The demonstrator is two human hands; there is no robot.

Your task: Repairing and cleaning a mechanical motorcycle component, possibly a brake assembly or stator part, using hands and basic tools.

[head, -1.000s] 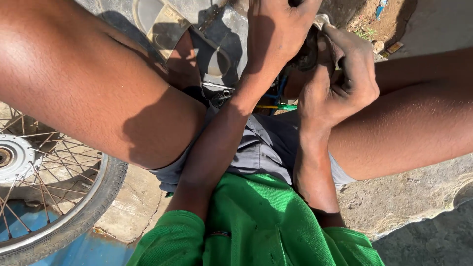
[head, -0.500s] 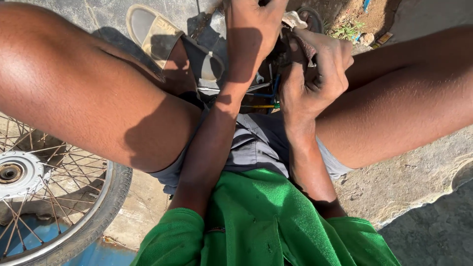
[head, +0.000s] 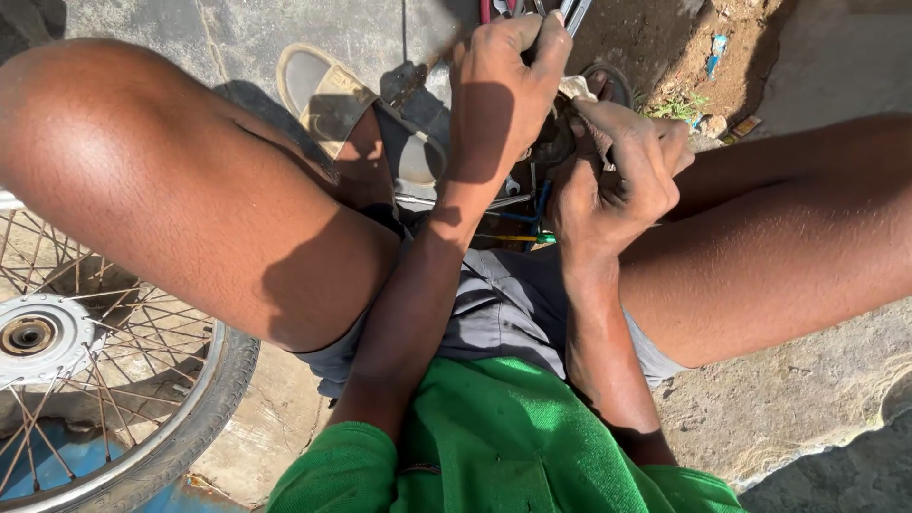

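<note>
I sit low with both knees spread, looking down between them. My left hand (head: 499, 90) is closed around the handles of a metal plier-like tool (head: 570, 13) that runs off the top edge. My right hand (head: 617, 180) is clenched around a small dark, greasy part (head: 556, 142) wrapped partly in a pale rag (head: 575, 87). The two hands touch over this part, and most of it is hidden by my fingers. Below the hands lie thin blue, yellow and green wires or tools (head: 518, 228) on the ground.
A spoked wheel with tyre (head: 204, 408) and silver hub (head: 33, 334) lies at the lower left. A tan sandal (head: 318, 90) rests on concrete beyond my left knee. Dirt with litter (head: 717, 57) is at the upper right.
The view has tilted down and my hands now sit lower in the picture. My left hand's grip on the tool handles has come into sight. The right hand stays clenched on the part.
</note>
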